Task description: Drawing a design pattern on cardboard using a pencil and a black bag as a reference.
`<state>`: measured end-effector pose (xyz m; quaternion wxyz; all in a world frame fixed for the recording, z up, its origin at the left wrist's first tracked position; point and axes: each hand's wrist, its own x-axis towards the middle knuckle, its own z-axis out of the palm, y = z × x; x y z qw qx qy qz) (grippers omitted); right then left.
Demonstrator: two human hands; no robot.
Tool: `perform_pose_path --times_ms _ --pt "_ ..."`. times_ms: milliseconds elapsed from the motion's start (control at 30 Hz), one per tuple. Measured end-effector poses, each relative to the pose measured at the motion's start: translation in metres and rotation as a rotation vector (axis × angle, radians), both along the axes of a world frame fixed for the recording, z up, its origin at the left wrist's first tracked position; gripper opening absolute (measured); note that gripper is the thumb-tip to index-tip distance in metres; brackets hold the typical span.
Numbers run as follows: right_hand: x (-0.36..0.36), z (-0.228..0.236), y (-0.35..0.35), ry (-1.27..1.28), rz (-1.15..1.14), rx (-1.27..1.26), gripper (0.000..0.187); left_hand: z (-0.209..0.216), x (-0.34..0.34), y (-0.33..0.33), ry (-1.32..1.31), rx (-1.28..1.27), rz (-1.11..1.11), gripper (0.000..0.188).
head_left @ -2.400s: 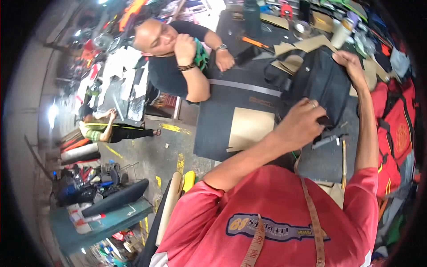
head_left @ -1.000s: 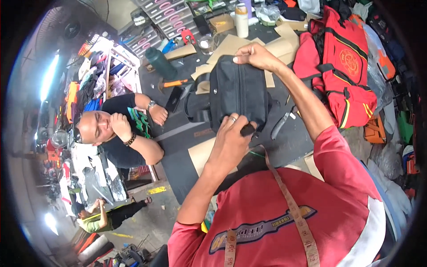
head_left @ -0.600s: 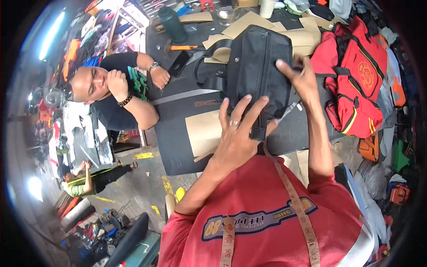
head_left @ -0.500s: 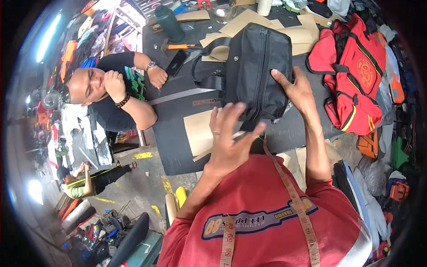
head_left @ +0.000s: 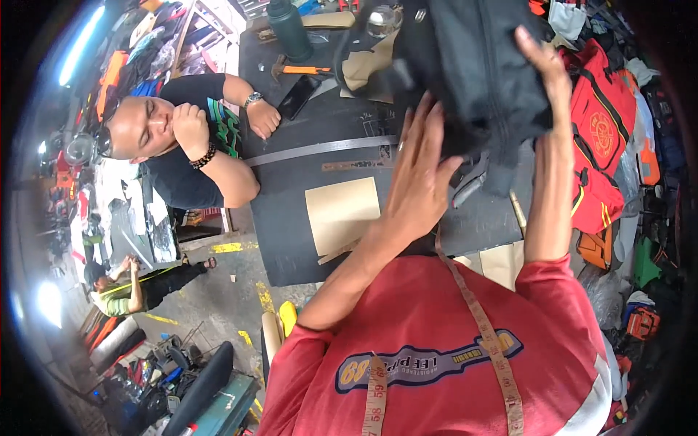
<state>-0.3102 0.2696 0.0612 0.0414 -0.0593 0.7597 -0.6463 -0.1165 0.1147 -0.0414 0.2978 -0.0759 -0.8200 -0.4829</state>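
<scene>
A black zippered bag (head_left: 483, 69) is raised over the far side of the dark worktable (head_left: 280, 240), slightly blurred. My right hand (head_left: 549, 73) grips its right side, with the thumb lying across the top face. At the lower left of the bag is my left hand (head_left: 422, 171), its fingers stretched out and thumb apart. The fingertips reach the bag's edge; whether they press on it I cannot tell. A strap end dangles from the bag's near side. A tape measure (head_left: 483, 330) hangs round my neck over my red shirt.
A metal ruler (head_left: 313, 150) and tan sheet (head_left: 342, 214) lie on the table. Beyond are a hammer (head_left: 302, 70), phone (head_left: 298, 97) and dark green bottle (head_left: 289, 30). A person (head_left: 196, 142) leans on the left edge. A red bag (head_left: 600, 138) lies at right.
The black bag has been lifted and carried away from me and to the right in my right hand. My left hand has followed, moving up and right toward it.
</scene>
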Motion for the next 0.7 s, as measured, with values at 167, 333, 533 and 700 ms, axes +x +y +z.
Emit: perform_pose_path --times_ms 167,333,533,700 --pt "-0.052 0.057 -0.01 -0.261 0.049 -0.627 0.041 0.023 -0.021 -0.01 0.038 -0.028 -0.1 0.072" --pt "-0.201 0.009 0.047 0.471 -0.292 0.251 0.03 -0.037 0.022 -0.038 -0.443 -0.122 0.129 0.075" --pt "-0.239 -0.136 0.045 0.107 0.127 0.392 0.039 -0.137 0.135 -0.095 -0.78 -0.167 0.279 0.07" --pt "-0.252 -0.162 0.055 -0.161 0.082 0.021 0.033 -0.211 0.227 -0.126 -0.873 -0.312 0.417 0.075"
